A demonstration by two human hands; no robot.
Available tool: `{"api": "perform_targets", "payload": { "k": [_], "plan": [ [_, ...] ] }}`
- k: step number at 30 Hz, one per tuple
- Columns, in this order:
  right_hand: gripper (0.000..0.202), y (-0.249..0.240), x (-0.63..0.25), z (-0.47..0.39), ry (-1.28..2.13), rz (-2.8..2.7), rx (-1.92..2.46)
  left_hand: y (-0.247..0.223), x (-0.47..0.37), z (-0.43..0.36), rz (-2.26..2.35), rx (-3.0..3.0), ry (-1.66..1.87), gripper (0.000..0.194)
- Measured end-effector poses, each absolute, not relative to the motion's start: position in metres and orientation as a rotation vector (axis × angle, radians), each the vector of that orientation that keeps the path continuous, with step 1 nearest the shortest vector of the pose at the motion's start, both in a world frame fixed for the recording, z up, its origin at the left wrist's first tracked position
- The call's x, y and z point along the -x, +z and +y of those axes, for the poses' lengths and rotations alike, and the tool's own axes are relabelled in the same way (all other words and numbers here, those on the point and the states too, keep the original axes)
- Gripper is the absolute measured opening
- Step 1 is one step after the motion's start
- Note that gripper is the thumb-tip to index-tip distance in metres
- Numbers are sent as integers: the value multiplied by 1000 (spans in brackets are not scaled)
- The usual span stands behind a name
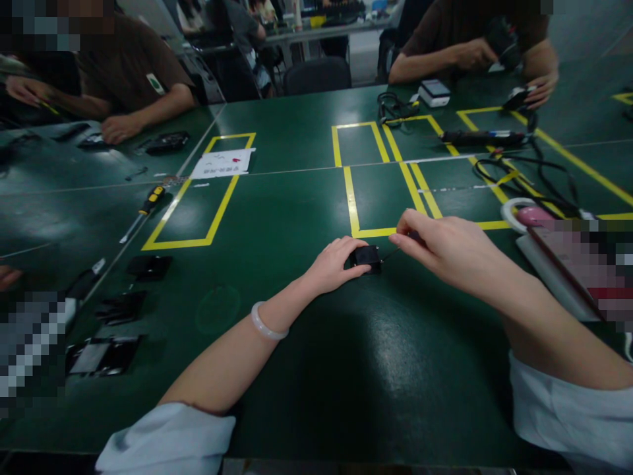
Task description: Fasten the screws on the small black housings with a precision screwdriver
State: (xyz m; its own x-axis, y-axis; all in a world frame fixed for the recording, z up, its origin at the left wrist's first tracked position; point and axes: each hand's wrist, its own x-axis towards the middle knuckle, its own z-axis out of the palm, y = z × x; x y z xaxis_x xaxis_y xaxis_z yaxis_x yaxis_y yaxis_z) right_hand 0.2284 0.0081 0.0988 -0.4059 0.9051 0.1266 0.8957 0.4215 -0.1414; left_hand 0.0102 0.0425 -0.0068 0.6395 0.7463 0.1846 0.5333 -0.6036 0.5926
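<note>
My left hand [336, 266] is closed around a small black box-shaped part [366, 258] on the green tabletop, thumb on the near side and fingers on the far side. Just to its right, my right hand [435, 245] pinches a slim tool with a thin dark shaft [391, 254]. The shaft points left and down, its tip at the right side of the black part. My fingers cover most of the handle, so its exact kind cannot be made out.
A yellow-and-black screwdriver [153, 198] and several black parts [119, 307] lie left. A paper label [222, 163] sits by yellow tape. Cables [539, 178], a pen-shaped black tool [484, 137] and a pixelated device [578, 264] are right. Two people work across the table.
</note>
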Motion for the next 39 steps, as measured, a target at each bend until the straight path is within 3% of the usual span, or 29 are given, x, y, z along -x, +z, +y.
{"api": "perform_targets", "payload": {
  "k": [11,18,28,39],
  "plan": [
    [16,97,-229,12,208,-2484,1455,-7,-10,43,984,-2373,592,37],
    [23,90,-229,12,84,-2479,1486,-8,-10,43,985,-2375,599,36],
    [19,88,-236,11,162,-2461,1422,-6,-10,42,982,-2362,582,36],
    [34,77,-243,9,-102,-2372,1475,-7,-11,43,975,-2368,587,36]
  ]
}}
